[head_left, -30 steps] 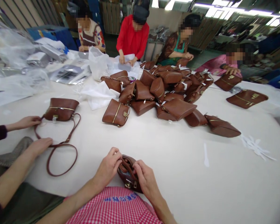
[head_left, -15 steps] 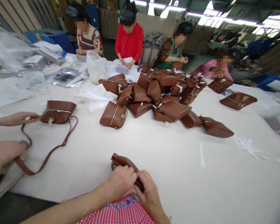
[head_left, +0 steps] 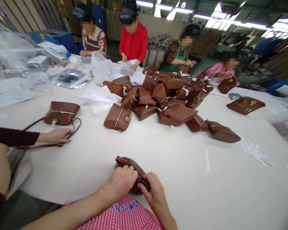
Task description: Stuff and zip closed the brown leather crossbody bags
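Close to my body at the table's front edge is a small brown leather handbag (head_left: pixel 138 169), seen on its side. My left hand (head_left: pixel 123 179) curls closed over its near side, with the fingertips tucked in and hidden. At the bag's right end my right hand (head_left: pixel 154 187) grips it, the thumb pressed on the dark rounded part and the fingers around behind. My hands cover much of the bag. Left of me a co-worker's hand (head_left: pixel 55 135) touches the strap of another brown bag (head_left: pixel 61 112), which has a gold zip.
A pile of brown bags (head_left: pixel 170 83) fills the table's middle. White paper strips (head_left: pixel 256 151) lie at the right, plastic wrapping (head_left: pixel 16 83) at the left. One more bag (head_left: pixel 246 105) sits at the far right. Several co-workers stand or sit across the table (head_left: pixel 172 153).
The co-worker's hand at the left has moved from the bag's side along the strap, to the right. My hands have shifted slightly apart on my bag, and more of its dark part shows.
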The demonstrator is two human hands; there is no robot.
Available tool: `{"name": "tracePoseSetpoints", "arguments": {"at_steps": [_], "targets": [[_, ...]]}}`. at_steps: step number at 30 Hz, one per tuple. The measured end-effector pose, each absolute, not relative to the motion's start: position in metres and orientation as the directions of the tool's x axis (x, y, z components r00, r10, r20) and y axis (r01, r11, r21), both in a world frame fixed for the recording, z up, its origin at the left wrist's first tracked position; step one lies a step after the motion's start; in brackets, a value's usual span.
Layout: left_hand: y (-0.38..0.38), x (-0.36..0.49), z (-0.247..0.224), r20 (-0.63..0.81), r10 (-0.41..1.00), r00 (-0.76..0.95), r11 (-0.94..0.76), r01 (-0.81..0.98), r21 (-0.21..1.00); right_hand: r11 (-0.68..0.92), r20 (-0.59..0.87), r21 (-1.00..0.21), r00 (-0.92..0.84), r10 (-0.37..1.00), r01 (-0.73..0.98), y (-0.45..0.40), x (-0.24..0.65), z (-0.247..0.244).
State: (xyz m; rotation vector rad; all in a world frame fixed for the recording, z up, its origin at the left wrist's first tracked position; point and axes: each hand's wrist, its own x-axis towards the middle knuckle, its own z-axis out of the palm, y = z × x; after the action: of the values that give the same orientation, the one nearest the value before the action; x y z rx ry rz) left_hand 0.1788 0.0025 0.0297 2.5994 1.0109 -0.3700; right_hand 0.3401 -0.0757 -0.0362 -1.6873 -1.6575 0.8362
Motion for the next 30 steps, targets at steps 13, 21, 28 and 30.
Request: {"name": "tracePoseSetpoints", "arguments": {"at_steps": [13, 21, 28, 30], "targets": [[0.003, 0.177, 0.029, -0.246, 0.823, 0.513, -0.378, 0.816, 0.438, 0.043, 0.047, -0.788, -0.009, 0.999, 0.615, -0.072, 0.339, -0.04], [0.002, 0.171, 0.019, -0.092, 0.791, 0.606, -0.536, 0.756, 0.375, -0.006, 0.013, -0.781, 0.025, 1.0, 0.624, -0.078, 0.35, -0.033], [0.006, 0.14, 0.013, 0.01, 0.897, 0.441, -0.375, 0.751, 0.543, -0.04, -0.01, -0.766, 0.05, 0.999, 0.642, -0.097, 0.365, -0.032], [0.008, 0.136, 0.009, -0.021, 0.921, 0.39, -0.26, 0.652, 0.712, -0.04, -0.027, -0.752, 0.03, 0.999, 0.658, -0.098, 0.367, -0.032]]}}
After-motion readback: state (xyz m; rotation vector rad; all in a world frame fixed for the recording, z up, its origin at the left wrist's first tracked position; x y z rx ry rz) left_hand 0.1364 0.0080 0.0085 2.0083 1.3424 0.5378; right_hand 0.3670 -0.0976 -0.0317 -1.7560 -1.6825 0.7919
